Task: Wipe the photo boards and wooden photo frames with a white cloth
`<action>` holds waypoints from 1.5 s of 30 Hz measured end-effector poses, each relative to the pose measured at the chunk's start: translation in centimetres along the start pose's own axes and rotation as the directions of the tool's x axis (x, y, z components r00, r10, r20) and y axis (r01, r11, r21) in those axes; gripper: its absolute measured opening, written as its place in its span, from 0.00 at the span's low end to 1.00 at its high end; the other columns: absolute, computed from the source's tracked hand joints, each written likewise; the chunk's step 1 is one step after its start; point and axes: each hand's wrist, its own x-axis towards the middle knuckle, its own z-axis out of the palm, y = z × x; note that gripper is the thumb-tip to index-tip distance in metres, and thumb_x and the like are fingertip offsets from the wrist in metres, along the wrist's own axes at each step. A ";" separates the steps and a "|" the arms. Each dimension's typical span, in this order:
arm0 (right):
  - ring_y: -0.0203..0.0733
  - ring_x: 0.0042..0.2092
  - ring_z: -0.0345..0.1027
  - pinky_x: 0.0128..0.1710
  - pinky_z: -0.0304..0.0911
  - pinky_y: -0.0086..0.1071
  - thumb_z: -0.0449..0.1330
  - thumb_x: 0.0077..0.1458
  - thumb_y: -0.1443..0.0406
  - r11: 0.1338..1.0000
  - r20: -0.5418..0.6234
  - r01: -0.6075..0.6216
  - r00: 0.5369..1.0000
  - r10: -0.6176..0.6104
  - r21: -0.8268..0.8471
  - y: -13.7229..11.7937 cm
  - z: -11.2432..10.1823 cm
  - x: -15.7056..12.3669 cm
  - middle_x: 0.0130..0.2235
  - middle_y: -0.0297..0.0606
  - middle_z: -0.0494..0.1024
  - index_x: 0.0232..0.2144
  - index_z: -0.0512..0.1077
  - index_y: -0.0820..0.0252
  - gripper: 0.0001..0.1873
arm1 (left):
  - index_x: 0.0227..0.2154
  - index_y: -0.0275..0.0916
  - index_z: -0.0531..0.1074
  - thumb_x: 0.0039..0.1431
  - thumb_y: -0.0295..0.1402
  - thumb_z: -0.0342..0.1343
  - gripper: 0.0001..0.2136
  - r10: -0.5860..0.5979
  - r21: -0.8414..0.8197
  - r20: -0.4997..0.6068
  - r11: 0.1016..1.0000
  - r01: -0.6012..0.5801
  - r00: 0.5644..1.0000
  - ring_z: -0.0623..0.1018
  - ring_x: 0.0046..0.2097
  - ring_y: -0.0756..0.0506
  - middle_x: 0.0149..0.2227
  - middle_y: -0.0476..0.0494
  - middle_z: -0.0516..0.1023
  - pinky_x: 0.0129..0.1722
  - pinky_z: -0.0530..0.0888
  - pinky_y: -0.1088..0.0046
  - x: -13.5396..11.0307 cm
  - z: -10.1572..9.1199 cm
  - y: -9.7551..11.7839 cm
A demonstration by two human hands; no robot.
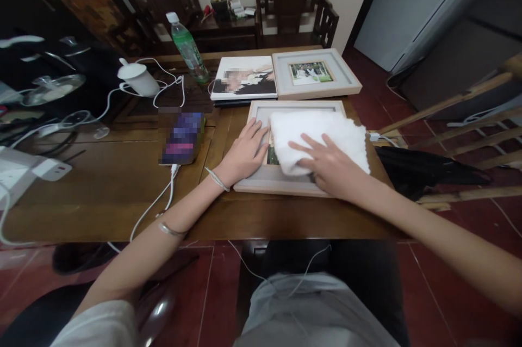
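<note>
A light wooden picture frame (285, 186) lies flat on the table before me. My left hand (247, 148) rests on its left side, fingers stretched out and holding nothing. Spread over much of the frame is a white cloth (346, 140). My right hand (326, 162) presses down on this cloth from above with its fingers apart. The cloth hides most of the picture inside; a dark green sliver of the picture (272, 157) shows between my hands. Beyond it, a second picture frame (281, 86) holds a small photo of people outdoors.
A photo-covered book or panel (248, 64) lies left of the far frame. To the left are a green-labelled bottle (187, 48), a white lidded cup (141, 79) and a phone (182, 139) on a white cable. A wooden chair (468, 146) stands at right.
</note>
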 end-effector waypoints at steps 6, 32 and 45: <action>0.59 0.67 0.44 0.56 0.51 0.67 0.47 0.41 0.84 0.984 -0.127 -0.172 0.978 0.164 -0.050 6.6 -0.1 2.5 0.67 0.40 0.54 0.50 0.70 0.56 0.36 | 0.59 0.29 0.60 0.65 0.34 0.43 0.22 -0.017 -0.002 0.006 1.000 0.017 1.000 0.50 0.68 0.36 0.65 0.30 0.57 0.64 0.57 0.51 0.0 -0.2 0.2; 0.56 0.66 0.47 0.61 0.49 0.61 0.51 0.46 0.77 0.989 0.066 0.046 0.996 -0.056 0.143 -2.1 -1.3 -0.5 0.65 0.38 0.59 0.50 0.71 0.57 0.29 | 0.58 0.30 0.60 0.64 0.33 0.42 0.22 0.028 0.012 -0.012 1.000 -0.028 1.000 0.50 0.68 0.36 0.65 0.30 0.57 0.64 0.56 0.51 0.0 0.2 -0.3; 0.61 0.67 0.43 0.59 0.49 0.65 0.49 0.46 0.79 0.977 0.190 -0.024 0.982 -0.018 0.214 -4.3 -2.7 -0.8 0.66 0.40 0.56 0.50 0.72 0.59 0.30 | 0.59 0.29 0.59 0.63 0.31 0.44 0.22 0.004 0.016 0.012 1.000 -0.005 1.000 0.49 0.68 0.36 0.65 0.30 0.56 0.64 0.57 0.52 0.0 0.0 0.0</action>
